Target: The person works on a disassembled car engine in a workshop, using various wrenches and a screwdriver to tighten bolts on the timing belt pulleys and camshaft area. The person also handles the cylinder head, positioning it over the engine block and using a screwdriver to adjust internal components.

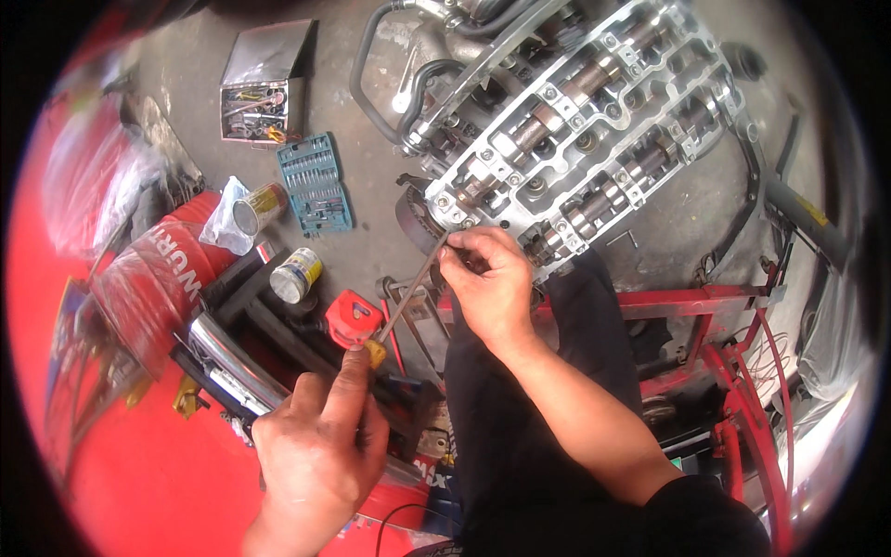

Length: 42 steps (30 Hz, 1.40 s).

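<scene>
My left hand [320, 436] grips screwdriver [408, 288] handle (yellow); right hand [487, 278] pinches shaft near tip at cylinder head [575, 130] corner. Bit set [316, 183] well apart.

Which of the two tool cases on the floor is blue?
The blue case is the one nearer the engine, lying open and flat with rows of bits. The other, a grey metal box, sits farther away with its lid raised.

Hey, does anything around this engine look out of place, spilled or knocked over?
Two cans lie on their sides on the floor: one by the blue bit case, another below it. Nothing looks spilled.
</scene>
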Motion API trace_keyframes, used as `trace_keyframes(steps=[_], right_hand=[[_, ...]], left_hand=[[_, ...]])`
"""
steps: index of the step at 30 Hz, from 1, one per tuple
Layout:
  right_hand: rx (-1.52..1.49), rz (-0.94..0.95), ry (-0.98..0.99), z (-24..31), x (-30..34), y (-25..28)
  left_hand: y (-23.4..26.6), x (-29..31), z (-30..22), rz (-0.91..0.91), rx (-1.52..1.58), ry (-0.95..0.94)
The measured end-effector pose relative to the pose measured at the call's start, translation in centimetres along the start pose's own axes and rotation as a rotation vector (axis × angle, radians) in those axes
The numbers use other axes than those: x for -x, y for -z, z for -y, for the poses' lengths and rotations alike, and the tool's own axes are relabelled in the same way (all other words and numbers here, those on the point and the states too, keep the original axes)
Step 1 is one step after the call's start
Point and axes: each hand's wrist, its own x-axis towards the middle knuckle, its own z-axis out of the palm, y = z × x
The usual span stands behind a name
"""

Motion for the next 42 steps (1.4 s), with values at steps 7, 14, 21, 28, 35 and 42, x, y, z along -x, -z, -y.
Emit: trace_keyframes(steps=[7,14,21,28,35,42], right_hand=[[0.015,0.022,0.038,-0.1,0.0,0.2],[0.095,0.047,0.079,0.2,0.0,0.3],[0.128,0.061,0.079,-0.1,0.0,0.5],[0.112,0.067,0.067,0.0,0.0,0.5],[0.148,0.062,0.102,0.1,-0.1,0.6],[0.157,0.073,0.095,0.2,-0.1,0.7]], left_hand=[[-1.1,-0.6,-0.4,-0.036,-0.046,-0.078],[-1.3,0.3,0.4,-0.034,-0.007,-0.054],[-0.9,-1.0,1.4,-0.041,0.006,-0.105],[-0.7,-1.4,2.1,-0.012,0.028,-0.102],[-0.9,-0.9,2.9,-0.010,0.078,-0.099],[-1.4,-1.2,3.6,-0.031,0.061,-0.127]])
